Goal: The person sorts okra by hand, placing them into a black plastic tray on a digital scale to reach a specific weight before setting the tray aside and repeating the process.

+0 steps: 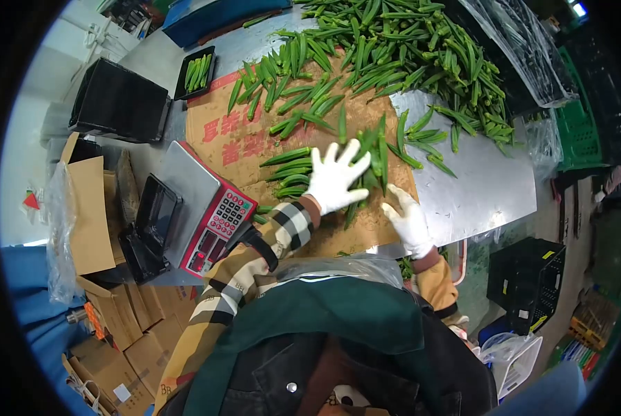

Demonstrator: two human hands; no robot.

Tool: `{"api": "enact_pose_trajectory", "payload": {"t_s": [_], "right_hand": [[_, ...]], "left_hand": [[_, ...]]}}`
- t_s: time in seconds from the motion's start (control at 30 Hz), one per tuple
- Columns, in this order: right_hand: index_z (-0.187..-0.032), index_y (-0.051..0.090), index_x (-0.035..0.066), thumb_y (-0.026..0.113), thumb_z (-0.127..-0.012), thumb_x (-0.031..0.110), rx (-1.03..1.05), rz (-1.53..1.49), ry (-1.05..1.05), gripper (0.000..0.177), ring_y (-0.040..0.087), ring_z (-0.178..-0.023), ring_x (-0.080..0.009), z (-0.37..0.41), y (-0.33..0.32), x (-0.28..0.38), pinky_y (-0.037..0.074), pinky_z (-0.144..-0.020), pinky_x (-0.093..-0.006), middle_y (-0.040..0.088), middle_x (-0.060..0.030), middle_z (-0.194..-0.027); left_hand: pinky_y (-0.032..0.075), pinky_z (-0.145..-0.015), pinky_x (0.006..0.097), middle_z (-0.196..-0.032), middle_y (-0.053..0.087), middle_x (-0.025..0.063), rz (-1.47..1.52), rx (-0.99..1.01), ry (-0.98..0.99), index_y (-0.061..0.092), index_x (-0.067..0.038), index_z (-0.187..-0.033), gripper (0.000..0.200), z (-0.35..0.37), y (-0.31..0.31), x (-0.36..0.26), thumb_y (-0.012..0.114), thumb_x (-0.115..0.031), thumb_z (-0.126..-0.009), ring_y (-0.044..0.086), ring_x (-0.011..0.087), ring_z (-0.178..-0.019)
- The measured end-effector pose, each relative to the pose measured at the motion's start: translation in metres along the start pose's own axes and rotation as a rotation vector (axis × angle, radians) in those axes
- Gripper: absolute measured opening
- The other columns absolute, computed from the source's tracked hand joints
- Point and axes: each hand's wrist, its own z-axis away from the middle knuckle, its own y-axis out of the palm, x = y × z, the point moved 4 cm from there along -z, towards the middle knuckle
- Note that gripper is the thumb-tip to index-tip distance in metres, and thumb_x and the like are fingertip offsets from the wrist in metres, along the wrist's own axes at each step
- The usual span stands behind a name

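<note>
My left hand [336,177], in a white glove, lies with fingers spread over okra pods [290,172] lined up side by side on a flattened cardboard sheet [237,135]. Just right of its fingertips, several okra pods [378,154] are smeared by motion. My right hand [409,220], also white-gloved, is at the sheet's lower right edge with its fingers stretched out and apart. Its fingertips come close to the lower ends of those blurred pods. More loose okra lies farther up the sheet, leading to a large okra heap [421,48] at the back.
A red-framed scale [217,232] stands left of the sheet, beside empty black trays [159,211]. Farther back are a black tray of okra [198,75] and a stack of black trays [120,100]. Cardboard boxes [137,326] lie lower left; a black crate [527,281] stands on the floor at right.
</note>
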Motion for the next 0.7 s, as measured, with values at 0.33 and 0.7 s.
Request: {"api": "enact_pose_trajectory", "payload": {"t_s": [0.33,0.7], "right_hand": [[-0.146,0.053,0.016,0.080,-0.078,0.025,0.060,0.606,-0.119,0.074,0.028,-0.147,-0.0414,-0.006,0.029,0.000,0.030,-0.116,-0.0567,0.028,-0.0112,-0.165],[-0.143,0.057,0.018,0.075,-0.081,0.029,0.280,0.557,-0.375,0.065,0.030,-0.147,-0.0411,0.015,0.075,0.041,0.025,-0.120,-0.0558,0.037,-0.0137,-0.160]], "left_hand": [[0.023,-0.113,0.0709,-0.163,0.027,0.0205,-0.040,0.089,0.118,0.036,-0.023,-0.157,0.084,0.095,-0.014,0.018,0.073,-0.048,-0.085,0.029,0.0476,-0.146],[0.019,-0.116,0.0682,-0.157,0.043,0.0105,0.111,0.058,0.036,0.039,-0.018,-0.155,0.067,0.163,0.010,0.017,0.061,-0.042,-0.096,0.033,0.0352,-0.148]]}}
